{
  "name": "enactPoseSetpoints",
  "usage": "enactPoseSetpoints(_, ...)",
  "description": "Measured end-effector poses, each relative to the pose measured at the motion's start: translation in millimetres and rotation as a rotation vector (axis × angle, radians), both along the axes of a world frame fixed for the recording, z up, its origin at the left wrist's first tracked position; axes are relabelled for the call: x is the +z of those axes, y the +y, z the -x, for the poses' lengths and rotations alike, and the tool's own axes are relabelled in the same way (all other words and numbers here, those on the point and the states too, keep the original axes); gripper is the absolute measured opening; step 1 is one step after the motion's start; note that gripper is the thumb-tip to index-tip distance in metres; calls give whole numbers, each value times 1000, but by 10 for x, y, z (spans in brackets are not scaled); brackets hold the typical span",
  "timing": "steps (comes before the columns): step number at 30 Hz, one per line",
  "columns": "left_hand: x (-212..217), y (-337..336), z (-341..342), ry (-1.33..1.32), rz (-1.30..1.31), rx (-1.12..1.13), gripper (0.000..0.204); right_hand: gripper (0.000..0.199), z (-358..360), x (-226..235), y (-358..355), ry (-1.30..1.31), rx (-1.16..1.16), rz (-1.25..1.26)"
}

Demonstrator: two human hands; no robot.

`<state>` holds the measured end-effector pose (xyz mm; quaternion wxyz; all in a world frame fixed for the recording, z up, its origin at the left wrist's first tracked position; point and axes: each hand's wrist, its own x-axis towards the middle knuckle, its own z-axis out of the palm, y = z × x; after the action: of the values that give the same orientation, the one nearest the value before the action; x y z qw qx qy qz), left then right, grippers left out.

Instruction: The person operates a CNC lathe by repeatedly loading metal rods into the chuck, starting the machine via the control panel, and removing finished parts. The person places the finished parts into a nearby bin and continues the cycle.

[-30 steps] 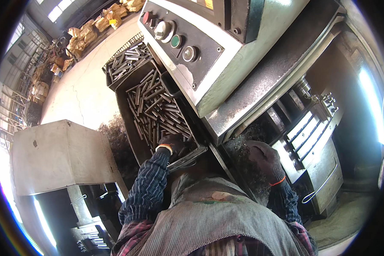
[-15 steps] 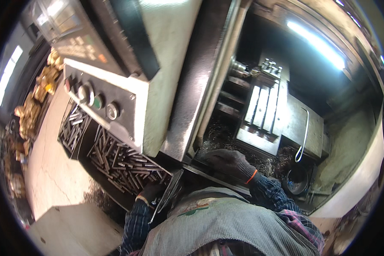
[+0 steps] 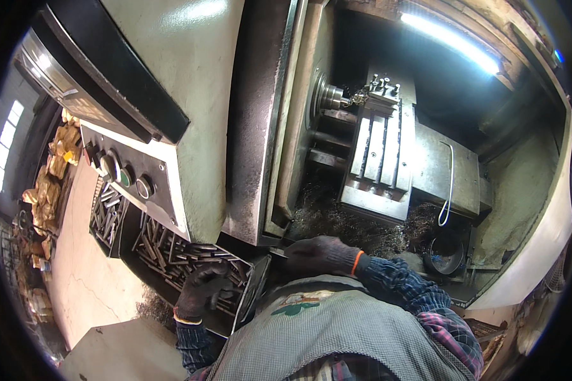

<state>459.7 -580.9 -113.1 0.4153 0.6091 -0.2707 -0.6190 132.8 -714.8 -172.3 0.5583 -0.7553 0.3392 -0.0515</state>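
My left hand [image 3: 203, 289], in a dark knit glove, is over the near end of a dark metal bin [image 3: 147, 279]. Its fingers are bent and spread apart, and I see nothing held between them. Short metal rods [image 3: 162, 247] lie heaped in the bin around the fingertips. My right hand [image 3: 324, 254], gloved alike with an orange cuff, is at the front edge of the lathe opening, back of the hand up. Its fingertips point left and are lost in shadow, so their grip is hidden.
Inside the lathe are a chuck [image 3: 330, 96], a tool post [image 3: 383, 89] and a slotted slide [image 3: 378, 155], with metal shavings [image 3: 324, 203] below. A white hook [image 3: 450, 184] lies on the grey cover. The control panel [image 3: 133, 178] overhangs the bin. A lamp [image 3: 451, 43] glows above.
My left hand has risen out of the bin's near corner and shifted left, its fingers now showing above the rods. My right hand has moved slightly down and left; the whole view has shifted.
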Motion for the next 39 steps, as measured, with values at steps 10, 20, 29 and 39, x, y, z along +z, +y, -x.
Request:
enactPoseSetpoints(10,-40,-887,1340,-24,750,-542,74,59,441,325,-98,-290,-112,-371)
enactPoseSetpoints(20,40,-1809,2419,-57,863,-566,71,35,1052,230,-551,-659,-508,-5)
enactPoseSetpoints(29,99,-1802,2065,-453,944,-361,56,39,1564,-98,-2725,-34,-990,76)
enactPoseSetpoints(39,46,-2078,2424,-589,956,-280,39,61,1223,709,-3426,-139,-748,745)
